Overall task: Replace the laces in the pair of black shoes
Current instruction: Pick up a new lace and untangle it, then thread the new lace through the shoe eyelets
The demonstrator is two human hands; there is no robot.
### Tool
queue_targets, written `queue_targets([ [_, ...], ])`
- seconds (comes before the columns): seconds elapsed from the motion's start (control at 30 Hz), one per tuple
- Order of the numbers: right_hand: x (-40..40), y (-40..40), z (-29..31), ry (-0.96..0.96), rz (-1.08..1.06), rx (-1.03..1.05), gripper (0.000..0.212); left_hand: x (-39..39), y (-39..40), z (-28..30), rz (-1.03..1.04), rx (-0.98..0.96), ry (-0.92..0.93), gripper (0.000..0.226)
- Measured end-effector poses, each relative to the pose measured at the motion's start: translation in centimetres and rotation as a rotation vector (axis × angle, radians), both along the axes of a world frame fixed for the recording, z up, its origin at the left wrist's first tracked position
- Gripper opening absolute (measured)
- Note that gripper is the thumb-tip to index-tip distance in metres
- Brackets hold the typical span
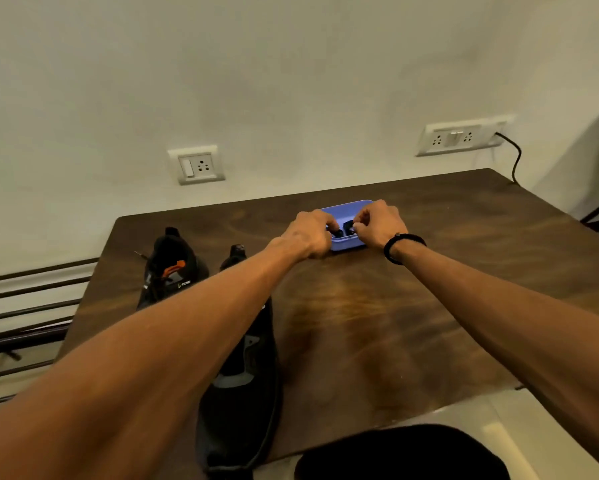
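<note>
While both hands pinch laces, shoes nearer

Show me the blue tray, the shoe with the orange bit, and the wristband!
blue tray (347,206): head view, far rim.
shoe with the orange bit (173,252): head view, dark opening.
wristband (403,238): head view, top of band.

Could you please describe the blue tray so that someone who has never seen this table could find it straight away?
On the dark wooden table, look toward the far edge near the wall. The blue tray sits there, with the left hand and right hand reaching into it. It is the only blue thing; the black shoes stand to its left.
</note>
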State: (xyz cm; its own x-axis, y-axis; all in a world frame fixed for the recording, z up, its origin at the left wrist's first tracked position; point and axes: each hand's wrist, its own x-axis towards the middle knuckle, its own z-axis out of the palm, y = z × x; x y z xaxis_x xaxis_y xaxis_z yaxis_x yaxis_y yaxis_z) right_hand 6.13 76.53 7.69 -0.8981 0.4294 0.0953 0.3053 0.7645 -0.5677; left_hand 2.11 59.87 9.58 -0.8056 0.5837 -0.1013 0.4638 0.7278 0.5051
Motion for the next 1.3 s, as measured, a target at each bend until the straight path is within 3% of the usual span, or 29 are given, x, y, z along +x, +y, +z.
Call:
queue_targets([
  [0.27,-6.9,-0.6,-3.1,-0.200,-0.084,0.062,0.026,-2.9,0.4,-3.9,-0.101,-0.144,0.047,0.047],
  [0.47,-10.0,-0.5,-3.7,-0.412,-0.112,0.124,0.065,-3.2,0.4,-4.3,-0.166,-0.191,0.019,0.043],
  [0.63,-10.2,-0.5,-4.6,-0.320,-0.126,0.125,0.055,-3.1,-0.8,-2.1,-0.132,-0.144,0.041,0.041],
  [0.73,-8.7,-0.6,-3.6,-0.177,-0.153,0.098,0.030,-2.5,-2.7,-0.5,-0.001,-0.048,0.037,0.037],
  [0.83,-5.3,-2.2,-0.6,0.055,-0.118,-0.014,0.006,-1.0,-5.2,1.5,0.214,0.118,0.009,0.035],
  [1.07,5.9,-12.1,5.2,0.224,0.222,-0.406,0.013,6.5,-10.8,6.7,0.423,0.474,-0.235,0.026],
  [1.17,9.0,-14.7,6.5,0.249,0.286,-0.533,0.014,9.3,-12.6,7.5,0.459,0.520,-0.119,0.012],
  [1.23,10.3,-15.3,6.8,0.257,0.307,-0.671,0.022,10.7,-13.9,7.7,0.469,0.496,0.004,0.014],
  [1.3,11.1,-15.3,6.4,0.262,0.284,-0.824,0.025,11.3,-14.7,7.1,0.447,0.467,0.006,0.016],
])
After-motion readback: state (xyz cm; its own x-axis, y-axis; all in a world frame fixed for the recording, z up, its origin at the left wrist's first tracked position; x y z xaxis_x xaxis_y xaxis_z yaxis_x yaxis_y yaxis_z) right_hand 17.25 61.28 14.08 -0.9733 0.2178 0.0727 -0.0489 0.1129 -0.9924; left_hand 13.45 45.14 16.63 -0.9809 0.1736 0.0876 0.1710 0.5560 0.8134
